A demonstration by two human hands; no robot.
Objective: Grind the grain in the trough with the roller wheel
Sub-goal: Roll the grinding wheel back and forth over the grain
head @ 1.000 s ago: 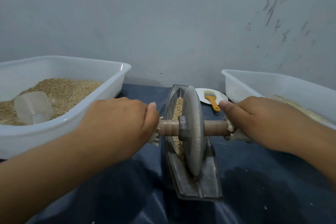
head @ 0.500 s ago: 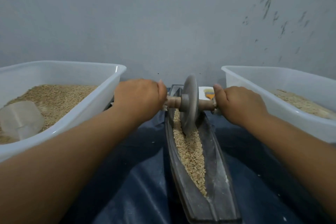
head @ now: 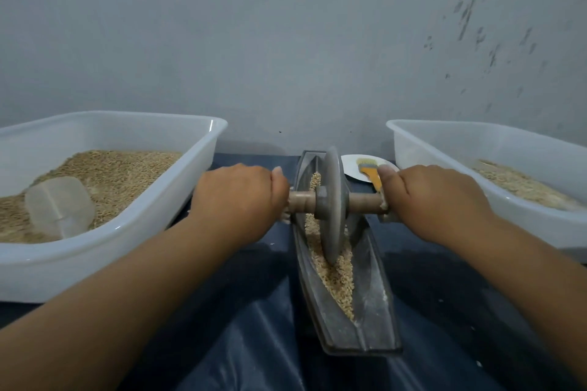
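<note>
A grey metal boat-shaped trough [head: 368, 305] lies lengthwise in front of me on a dark blue sheet. Tan grain [head: 336, 279] fills its groove. A grey roller wheel [head: 333, 209] stands upright in the groove, around the trough's middle. A wooden axle [head: 301, 200] runs through the wheel. My left hand [head: 238, 200] grips the axle's left end, and my right hand [head: 435, 200] grips its right end. Both axle ends are hidden inside my fists.
A white tub [head: 127, 232] of whole grain with a clear plastic scoop [head: 58, 208] stands at the left. Another white tub [head: 508, 174] with grain stands at the right. A white plate [head: 352, 165] carrying an orange-handled brush [head: 370, 170] lies behind the trough, by the grey wall.
The wheel rolled from the near end of the trough to the far end, then back toward me to the middle. Both hands kept hold of the axle.
</note>
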